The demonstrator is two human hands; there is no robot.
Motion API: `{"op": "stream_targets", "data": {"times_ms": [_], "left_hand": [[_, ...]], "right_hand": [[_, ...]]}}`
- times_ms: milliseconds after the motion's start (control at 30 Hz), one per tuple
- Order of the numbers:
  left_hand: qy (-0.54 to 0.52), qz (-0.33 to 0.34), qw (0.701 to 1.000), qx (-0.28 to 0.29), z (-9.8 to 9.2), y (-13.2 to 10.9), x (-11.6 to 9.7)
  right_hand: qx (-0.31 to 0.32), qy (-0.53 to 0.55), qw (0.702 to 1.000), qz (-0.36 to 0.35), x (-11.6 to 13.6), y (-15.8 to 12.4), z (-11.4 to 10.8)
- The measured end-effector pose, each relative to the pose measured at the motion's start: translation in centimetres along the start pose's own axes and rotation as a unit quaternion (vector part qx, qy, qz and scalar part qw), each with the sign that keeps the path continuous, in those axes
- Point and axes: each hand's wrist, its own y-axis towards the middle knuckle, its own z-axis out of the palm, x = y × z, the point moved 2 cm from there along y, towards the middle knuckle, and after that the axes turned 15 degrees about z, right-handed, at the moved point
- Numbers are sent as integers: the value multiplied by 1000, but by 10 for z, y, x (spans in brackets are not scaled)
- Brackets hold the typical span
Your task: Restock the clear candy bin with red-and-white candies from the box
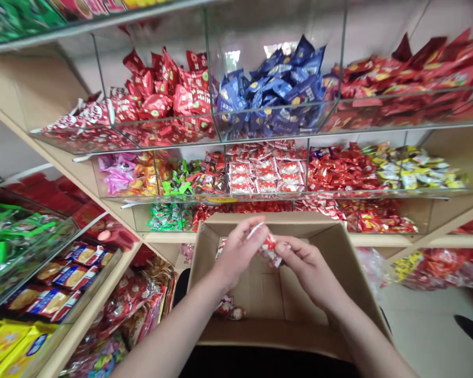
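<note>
Over an open cardboard box [299,336], both my hands are at a few red and white wrapped candies [268,242]. My left hand [238,252] has its fingers closed around the upper left end of them. The thumb and fingers of my right hand [309,262] pinch their right side. Inside the box, more wrapped candies [230,308] lie near the lower left, and another bit of red and white wrapping shows behind my left hand. Straight ahead on the middle shelf, similar red and white candies [266,176] lie in neat rows.
Glass-fronted shelves hold blue packets [276,94], red packets [161,94] and yellow-wrapped candies [418,168]. A lower shelf edge [382,240] runs just behind the box. Packaged biscuits [71,273] fill a shelf at the left. Bagged goods [449,268] sit low at the right.
</note>
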Motion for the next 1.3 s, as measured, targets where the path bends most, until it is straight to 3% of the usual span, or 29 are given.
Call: {"op": "stream_targets", "data": {"times_ms": [200,367,500,567,733,833,967,1200,1300], "left_hand": [[72,-59,996,-10,-13,-26,18],[10,-129,991,-15,-20,-44,46],[-53,-138,986,-73,-17,-54,59],[-59,-156,983,-81,-14,-57,59],[-36,-176,984,-16,-8,-50,46],[-21,-144,988,-47,-4,-42,39],[-19,-161,982,-96,7,-35,42],[-13,-213,969,-125,25,-28,47],[-26,-217,965,-147,25,-25,43]], "right_hand": [[-49,47,998,2,-31,-4,-1],[-84,48,995,9,-67,-2,-2],[-55,74,996,10,-80,-4,0],[-58,59,997,-2,-80,-6,-2],[-130,5,991,-25,-73,-12,-9],[-169,-55,982,-64,-67,-20,-7],[-202,-197,947,-155,-58,-32,-2],[-239,-424,847,-214,-46,-30,1],[-224,-480,815,-236,-39,-26,0]]}}
